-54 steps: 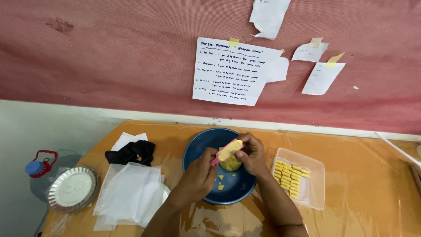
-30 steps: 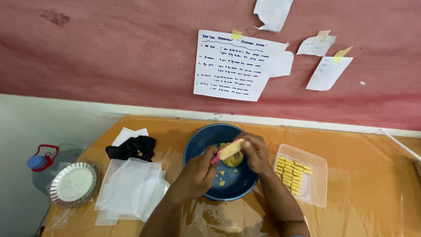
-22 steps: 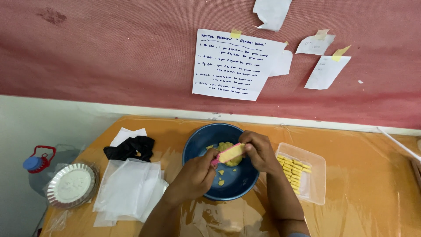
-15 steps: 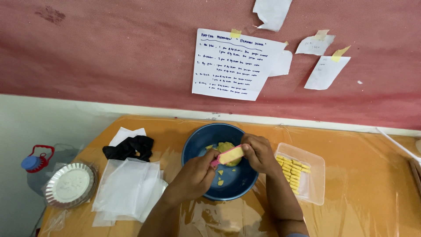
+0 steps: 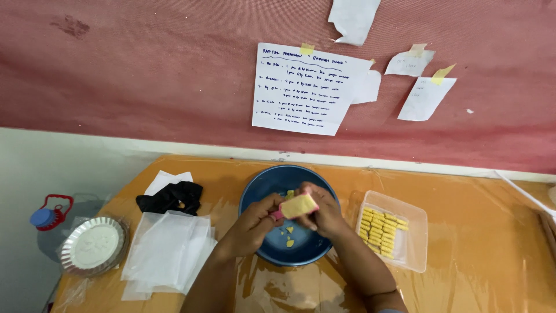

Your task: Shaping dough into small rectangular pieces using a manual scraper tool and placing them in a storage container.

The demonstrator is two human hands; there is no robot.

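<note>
Over glossy blue bowl [image 5: 260, 191], hands [image 5: 252, 223] [image 5: 324, 211] hold flat yellow slab [image 5: 298, 206].

A pale yellow block of dough [image 5: 299, 205] with a pink edge is held tilted above the round blue bowl [image 5: 260, 191]. Small yellow crumbs [image 5: 288, 236] lie on the bowl's bottom. The bowl stands mid-desk, near the back edge.

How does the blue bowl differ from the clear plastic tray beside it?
The blue bowl is round, opaque and dark; the clear plastic tray is rectangular and see-through. The bowl holds a few loose yellow crumbs; the tray holds yellow sticks laid in neat rows. Both hands work over the bowl, none over the tray. Both rest on the orange table.
</note>
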